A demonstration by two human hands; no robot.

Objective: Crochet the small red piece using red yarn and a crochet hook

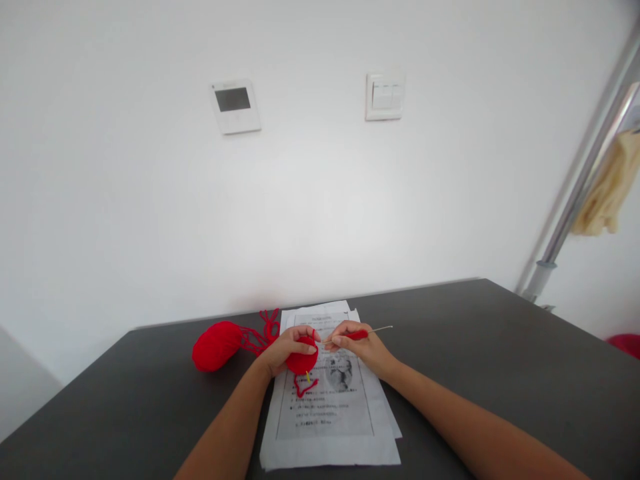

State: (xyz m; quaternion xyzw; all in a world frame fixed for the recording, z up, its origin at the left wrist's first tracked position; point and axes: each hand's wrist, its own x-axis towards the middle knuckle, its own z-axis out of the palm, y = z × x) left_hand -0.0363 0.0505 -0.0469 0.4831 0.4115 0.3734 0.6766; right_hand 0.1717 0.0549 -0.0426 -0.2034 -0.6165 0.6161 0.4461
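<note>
My left hand (pixel 290 347) is closed on a round red crochet piece (pixel 301 362), thumb on top. A strand of red yarn runs up over its index finger. From the lower edge of the piece hang a small yellow marker (pixel 308 377) and a loose red yarn tail (pixel 304 388). My right hand (pixel 357 343) pinches a crochet hook (pixel 359 335) with a red grip, its thin shaft sticking out to the right. The hook's other end points at the piece, close to the left fingertips; whether it sits in a stitch is too small to tell.
A red yarn ball (pixel 217 346) lies left of my hands, with tangled strands (pixel 257 337) leading to them. Printed sheets (pixel 330 450) lie under my hands on the dark table (pixel 475 353). Behind stands a white wall (pixel 320 200); a metal pole (pixel 585 167) is at right.
</note>
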